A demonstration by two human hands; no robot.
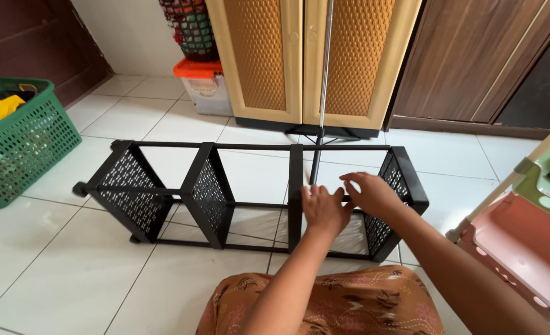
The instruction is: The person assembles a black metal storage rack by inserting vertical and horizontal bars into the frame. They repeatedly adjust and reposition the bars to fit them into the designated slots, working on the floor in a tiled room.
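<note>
Knees in patterned cloth nearest | left hand (323, 209) fingers flat on black rack (250, 192), grasping nothing | right hand (369, 193) fingers spread, loose over a rail | rack on its side (shelves upright) for reach | cupboard (312, 59) beyond fingertips

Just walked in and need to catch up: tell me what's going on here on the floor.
A person sits on the tiled floor with a black shelf rack lying on its side in front of them. Both hands are at its right-hand section: the left hand and the right hand rest close together on the rack's rods beside the rightmost perforated panel. A green basket stands to the left, a cabinet behind.
</note>
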